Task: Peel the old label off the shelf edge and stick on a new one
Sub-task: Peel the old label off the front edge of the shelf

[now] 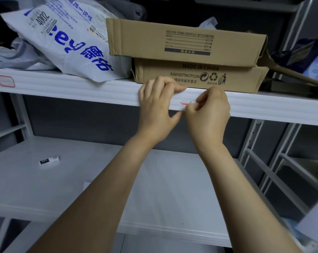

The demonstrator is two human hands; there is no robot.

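A white shelf edge [92,88] runs across the middle of the view. On it, between my hands, shows a small strip of a red-bordered label [185,103]; the rest is hidden by my fingers. My left hand [157,108] grips the shelf edge, fingers curled over its top and thumb underneath. My right hand [209,114] pinches the label's right end with curled fingers. Another red-bordered label [6,80] sticks on the same edge at the far left.
Two stacked cardboard boxes [187,57] and a white printed plastic bag [63,39] sit on the upper shelf. On the lower shelf [45,189] lie a small black-and-white stick [49,160] and a scrap of paper [86,185]. Grey shelf uprights [253,143] stand at the right.
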